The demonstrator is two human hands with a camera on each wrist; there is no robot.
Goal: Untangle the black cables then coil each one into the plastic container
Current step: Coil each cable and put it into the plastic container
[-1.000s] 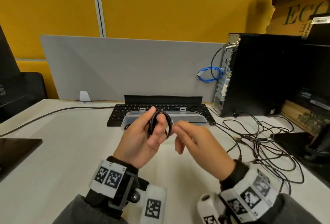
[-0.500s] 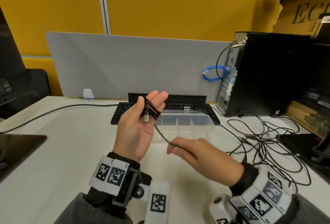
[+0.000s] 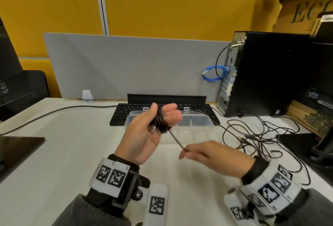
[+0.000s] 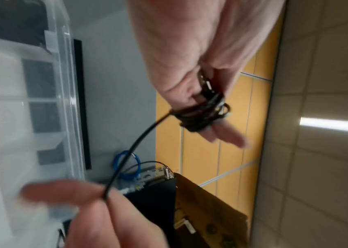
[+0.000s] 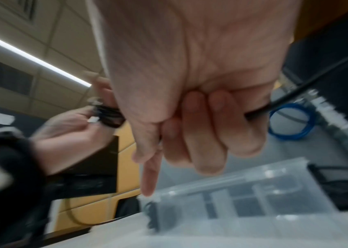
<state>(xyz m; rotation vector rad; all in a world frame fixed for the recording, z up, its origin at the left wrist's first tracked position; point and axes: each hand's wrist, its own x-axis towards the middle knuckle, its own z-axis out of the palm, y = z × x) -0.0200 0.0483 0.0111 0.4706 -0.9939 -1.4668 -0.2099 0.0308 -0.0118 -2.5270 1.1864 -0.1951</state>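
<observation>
my left hand (image 3: 144, 135) has lifted and turned since a second ago, and the black cable (image 3: 161, 120) now sits as a tight bundle wound round its fingers, so this coil looks nearly done. my right hand (image 3: 207, 153) has dropped lower, pinching the free strand taut below the coil. the plastic container (image 3: 198, 123) waits on the worktop (image 3: 63, 144) just behind both hands, the remaining tangle (image 3: 261, 135) to its right.
</observation>
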